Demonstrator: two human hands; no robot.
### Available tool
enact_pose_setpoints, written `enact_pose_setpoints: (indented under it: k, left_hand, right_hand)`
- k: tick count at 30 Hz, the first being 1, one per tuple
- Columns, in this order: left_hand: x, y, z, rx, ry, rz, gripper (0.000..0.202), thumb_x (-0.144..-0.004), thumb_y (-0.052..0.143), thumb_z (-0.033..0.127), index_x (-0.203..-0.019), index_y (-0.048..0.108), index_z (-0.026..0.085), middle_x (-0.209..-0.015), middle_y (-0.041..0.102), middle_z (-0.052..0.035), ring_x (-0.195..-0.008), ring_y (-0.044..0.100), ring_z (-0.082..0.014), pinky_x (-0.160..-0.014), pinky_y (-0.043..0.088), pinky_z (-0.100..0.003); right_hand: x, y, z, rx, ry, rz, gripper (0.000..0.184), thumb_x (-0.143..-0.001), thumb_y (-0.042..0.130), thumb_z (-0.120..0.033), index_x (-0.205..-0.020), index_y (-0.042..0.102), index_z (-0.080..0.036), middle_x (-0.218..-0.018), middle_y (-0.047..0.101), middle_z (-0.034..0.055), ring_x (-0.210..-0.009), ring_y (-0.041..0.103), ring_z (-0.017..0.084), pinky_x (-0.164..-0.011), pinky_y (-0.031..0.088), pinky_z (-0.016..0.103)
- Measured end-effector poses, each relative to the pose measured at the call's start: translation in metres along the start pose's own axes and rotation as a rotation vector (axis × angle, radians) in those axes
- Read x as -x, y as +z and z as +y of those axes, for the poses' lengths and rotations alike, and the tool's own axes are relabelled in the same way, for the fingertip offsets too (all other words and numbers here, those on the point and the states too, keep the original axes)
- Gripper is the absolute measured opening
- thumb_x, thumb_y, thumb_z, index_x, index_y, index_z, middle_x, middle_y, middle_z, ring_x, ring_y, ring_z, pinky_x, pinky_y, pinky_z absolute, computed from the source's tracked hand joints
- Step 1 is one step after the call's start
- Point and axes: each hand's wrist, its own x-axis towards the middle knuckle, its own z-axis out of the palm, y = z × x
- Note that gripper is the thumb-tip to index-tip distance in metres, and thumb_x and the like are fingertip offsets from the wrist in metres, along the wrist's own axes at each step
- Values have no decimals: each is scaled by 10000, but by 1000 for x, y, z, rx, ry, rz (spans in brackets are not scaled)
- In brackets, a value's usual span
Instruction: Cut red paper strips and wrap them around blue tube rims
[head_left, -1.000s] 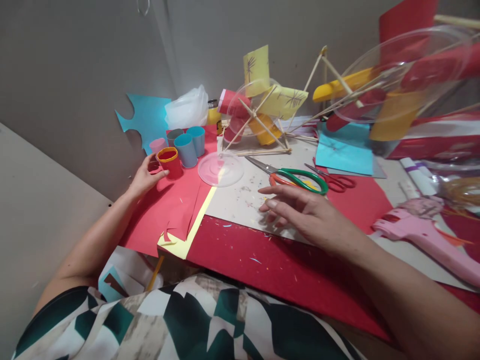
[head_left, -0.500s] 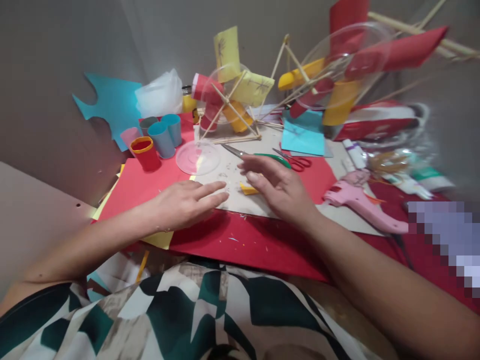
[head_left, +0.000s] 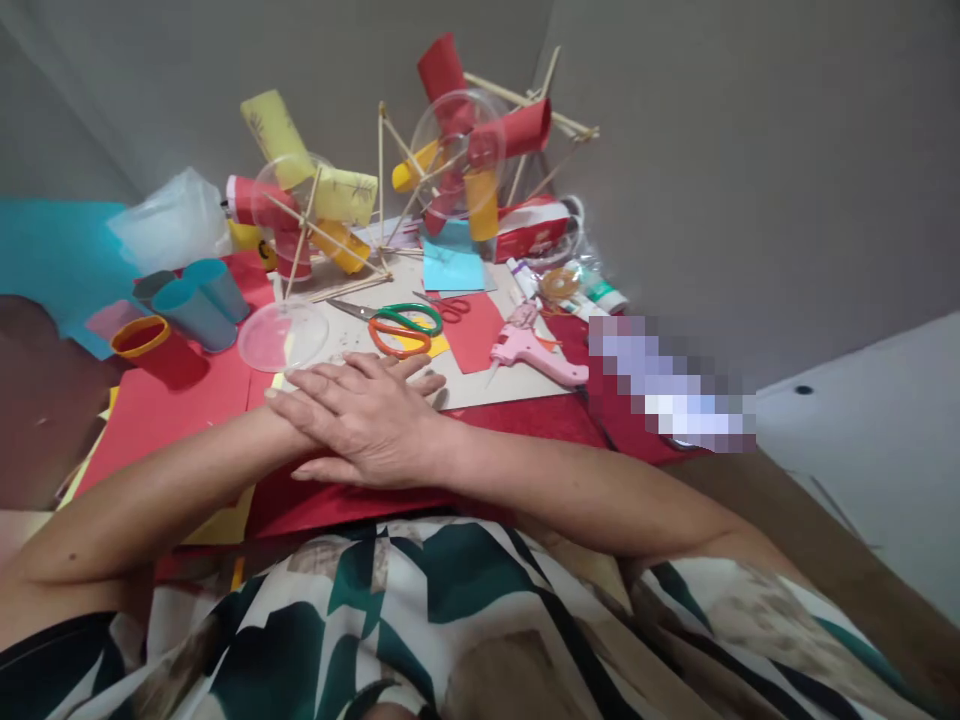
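My right hand (head_left: 371,425) lies flat across the back of my left hand, its fingers spread and nothing in them. Under it, my left hand (head_left: 412,368) is mostly covered, with stretched fingertips showing past the right hand. Just beyond the fingers lie large scissors (head_left: 397,340) with one green and one orange handle. A yellow paper piece (head_left: 431,335) shows beneath them. Small red-handled scissors (head_left: 454,308) rest farther back. To the left of these sits a clear round plastic lid (head_left: 283,337).
Two wheel models of sticks and paper rolls, one on the left (head_left: 304,225) and one on the right (head_left: 465,150), stand at the back. Paper cups (head_left: 202,310) stand left. A pink glue gun (head_left: 540,355) lies right, near glue tubes (head_left: 604,292). A blurred patch (head_left: 667,385) hides something.
My right hand has moved left and come down on top of my left hand. The orange scissor handle now shows. The head view has turned right.
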Motion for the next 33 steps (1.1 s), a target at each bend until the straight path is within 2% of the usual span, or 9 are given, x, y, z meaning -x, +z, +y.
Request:
enact_pose_setpoints:
  k: [1, 3, 7, 11, 13, 16, 20, 25, 33]
  left_hand:
    - [-11, -9, 4, -68, 70, -107, 501, -906, 596, 518, -1399, 515, 486, -1467, 573, 23, -1319, 565, -329, -996, 504, -581]
    - [-28, -29, 9, -101, 142, -174, 413, -937, 567, 378, -1349, 579, 388, -1462, 574, -27, -1171, 671, -287, -895, 566, -453]
    - [-42, -51, 14, -194, 274, -273, 408, -974, 480, 261, -1370, 558, 200, -1490, 526, -164, -1104, 699, -296, -777, 579, -360]
    - [-43, -51, -3, -153, 285, -263, 373, -935, 561, 297, -1297, 613, 226, -1423, 598, -112, -1122, 694, -259, -806, 582, -312]
    - [-40, -52, -17, -115, 268, -228, 342, -920, 572, 291, -1250, 641, 236, -1352, 650, -85, -1151, 681, -247, -856, 577, -303]
    - [-33, -58, -37, -62, 215, -144, 409, -963, 483, 316, -1338, 594, 196, -1355, 645, -139, -1130, 687, -265, -877, 574, -353]
    - [-27, -61, -47, 90, 128, -110, 417, -961, 477, 388, -1301, 642, 212, -1322, 679, -118, -971, 724, -222, -788, 571, -316]
    - [-29, -54, -40, 125, 125, -105, 426, -932, 479, 429, -1243, 671, 209, -1277, 711, -120, -1041, 710, -272, -857, 574, -390]
    - [-41, -41, -32, 69, 254, -46, 406, -955, 442, 468, -1123, 706, 210, -1164, 741, -141, -1058, 697, -314, -895, 570, -421]
  right_hand:
    - [0, -2, -3, 22, -21, 16, 698, -998, 412, -618, -1524, 458, -162, -1532, 499, 195, -1342, 500, 385, -1093, 345, 598]
    - [2, -5, -9, 43, -74, 26, 657, -1005, 403, -610, -1506, 484, -192, -1544, 489, 174, -1380, 464, 367, -1103, 343, 592]
    - [11, -17, -14, -3, -137, -15, 620, -1004, 426, -598, -1472, 523, -203, -1548, 480, 167, -1418, 425, 344, -1140, 317, 577]
    - [44, -39, 3, -80, -149, 45, 507, -1040, 427, -458, -1413, 568, -146, -1414, 612, 162, -1322, 536, 266, -1118, 386, 488]
    - [70, -51, 19, -60, -28, 165, 476, -1033, 448, -439, -1340, 612, -114, -1337, 665, 169, -1285, 571, 254, -1132, 394, 471]
    - [113, -63, 48, 51, 383, 212, 443, -1008, 512, -384, -1325, 609, -90, -1342, 657, 194, -1257, 596, 276, -1073, 461, 443]
    - [153, -70, 84, 224, 825, -14, 494, -981, 527, -400, -1342, 581, -67, -1416, 581, 241, -1292, 545, 385, -1042, 457, 524]
    - [160, -72, 98, 236, 918, -214, 372, -983, 515, -392, -1151, 658, -91, -1117, 706, 218, -1009, 649, 363, -846, 500, 465]
    - [158, -66, 103, 167, 973, -142, 379, -987, 521, -383, -1212, 654, -109, -1180, 701, 202, -1096, 628, 332, -914, 486, 430]
